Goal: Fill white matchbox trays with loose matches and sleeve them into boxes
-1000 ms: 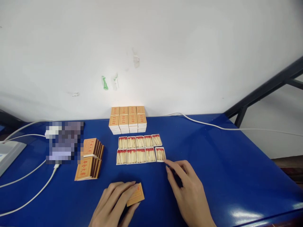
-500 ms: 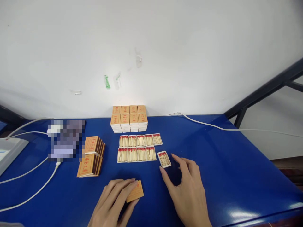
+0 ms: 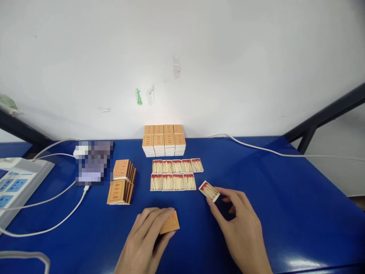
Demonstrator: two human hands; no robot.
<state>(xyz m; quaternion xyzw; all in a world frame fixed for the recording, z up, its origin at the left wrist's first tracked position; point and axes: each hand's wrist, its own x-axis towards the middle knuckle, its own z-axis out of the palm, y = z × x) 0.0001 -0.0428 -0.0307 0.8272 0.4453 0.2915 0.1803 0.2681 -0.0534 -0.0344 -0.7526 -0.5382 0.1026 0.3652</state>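
My left hand (image 3: 148,236) is closed around an orange matchbox sleeve (image 3: 171,223) with red print, low over the front of the table. Between thumb and fingers, my right hand (image 3: 239,224) grips a small white matchbox tray (image 3: 209,191) filled with red-tipped matches. This tray is tilted, its match heads toward the upper left. Just left of it, other open trays of matches (image 3: 173,182) lie in two rows. Flat orange sleeves (image 3: 118,191) rest in overlapping stacks at the left.
Closed matchboxes (image 3: 164,140) are stacked by the white wall. A pixelated purple object (image 3: 94,167) lies at the left, with a white cable (image 3: 71,219) and a pale plastic case (image 3: 25,186) nearby. Another cable (image 3: 256,147) runs along the back of the blue table (image 3: 285,213).
My right hand has closed on the tray of matches and turned it, its lower end swinging to the right. The left hand still holds the sleeve. The whole view has shifted slightly.
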